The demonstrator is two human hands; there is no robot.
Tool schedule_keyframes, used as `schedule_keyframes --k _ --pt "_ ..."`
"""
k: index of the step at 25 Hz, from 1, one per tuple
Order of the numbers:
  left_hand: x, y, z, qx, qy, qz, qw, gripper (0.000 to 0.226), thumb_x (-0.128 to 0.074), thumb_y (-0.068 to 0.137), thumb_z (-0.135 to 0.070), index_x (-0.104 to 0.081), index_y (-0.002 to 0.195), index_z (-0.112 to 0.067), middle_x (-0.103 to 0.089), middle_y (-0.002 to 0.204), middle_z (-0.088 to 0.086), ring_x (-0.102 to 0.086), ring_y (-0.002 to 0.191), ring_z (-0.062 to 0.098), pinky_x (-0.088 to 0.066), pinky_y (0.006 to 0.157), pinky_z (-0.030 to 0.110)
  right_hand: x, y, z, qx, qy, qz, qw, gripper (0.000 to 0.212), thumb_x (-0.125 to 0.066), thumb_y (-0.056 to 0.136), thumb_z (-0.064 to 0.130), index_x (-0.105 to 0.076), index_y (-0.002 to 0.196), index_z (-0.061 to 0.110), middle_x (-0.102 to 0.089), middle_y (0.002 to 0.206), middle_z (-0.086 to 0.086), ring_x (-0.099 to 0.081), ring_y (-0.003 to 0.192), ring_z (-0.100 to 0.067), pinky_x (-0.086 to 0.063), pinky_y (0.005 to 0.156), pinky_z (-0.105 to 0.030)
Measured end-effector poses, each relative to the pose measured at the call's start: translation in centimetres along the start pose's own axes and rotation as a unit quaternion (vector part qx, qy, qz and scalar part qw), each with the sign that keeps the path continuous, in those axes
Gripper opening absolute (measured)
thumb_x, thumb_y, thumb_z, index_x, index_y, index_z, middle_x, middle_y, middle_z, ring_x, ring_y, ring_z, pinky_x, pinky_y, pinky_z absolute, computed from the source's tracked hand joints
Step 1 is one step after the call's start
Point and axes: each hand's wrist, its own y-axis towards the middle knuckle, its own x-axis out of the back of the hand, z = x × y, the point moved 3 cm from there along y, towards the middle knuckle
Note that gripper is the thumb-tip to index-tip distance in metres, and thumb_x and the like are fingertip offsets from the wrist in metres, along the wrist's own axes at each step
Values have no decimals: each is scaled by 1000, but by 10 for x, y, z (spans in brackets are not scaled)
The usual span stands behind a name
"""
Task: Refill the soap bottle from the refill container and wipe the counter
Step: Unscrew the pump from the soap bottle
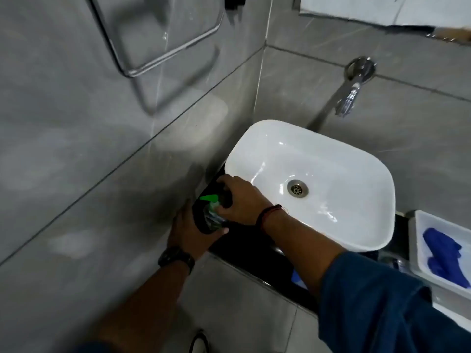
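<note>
At the left end of the glossy black counter (254,256), wedged between the grey tiled wall and the smooth white rounded-rectangle basin (356,225), the left hand (188,233) wraps a dark, soft-looking pouch-like container (200,220), fingers closed around its lower side. The right hand (240,200) grips from above, fingers clamped on a dark cap or top beside the soap bottle (212,212), whose bright green pump nozzle (207,198) points left toward the wall; its body is mostly hidden. Right of the basin, a white plastic tray (418,263) holds a crumpled blue cloth (443,253).
</note>
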Motion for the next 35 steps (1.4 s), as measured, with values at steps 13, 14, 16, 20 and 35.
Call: schedule_keyframes --k 13,14,16,20,35 --pt "-32 26 -17 -40 -93 -68 993 59 -78 58 -34 -55 111 -23 -62 106 -1 -58 96 19 -42 74 25 -5 10 3 -49 32 -120 991 27 -75 75 28 -67 89 6 -66 85 -14 -60 80 -29 -42 70 -33" --pt "-25 28 -30 -52 -92 -89 990 58 -79 57 -32 -56 109 -21 -62 106 1 -58 96 23 -42 73 26 7 8 6 -52 39 -140 988 28 -76 74 30 -66 82 6 -64 78 -12 -58 75 -27 -42 67 -33" --pt "-10 32 -55 -81 -72 -112 988 57 -78 54 -33 -57 105 -21 -62 101 3 -59 93 27 -44 71 28 30 8 10 -53 50 -160 984 29 -77 74 30 -61 71 6 -56 65 -6 -53 65 -24 -38 62 -34" --pt "6 41 -89 -134 52 -73 987 65 -69 56 -54 -56 111 -22 -63 105 1 -60 96 23 -53 75 34 77 -1 10 -36 52 -139 988 26 -77 77 32 -68 78 9 -58 66 -4 -52 65 -22 -36 60 -30" --pt "8 24 -156 -166 40 -106 980 71 -80 50 -48 -58 107 -12 -64 97 8 -60 89 28 -47 71 32 127 -40 -4 -24 141 -202 969 24 -81 73 27 -71 73 5 -56 70 -12 -47 63 -18 -41 61 -31"
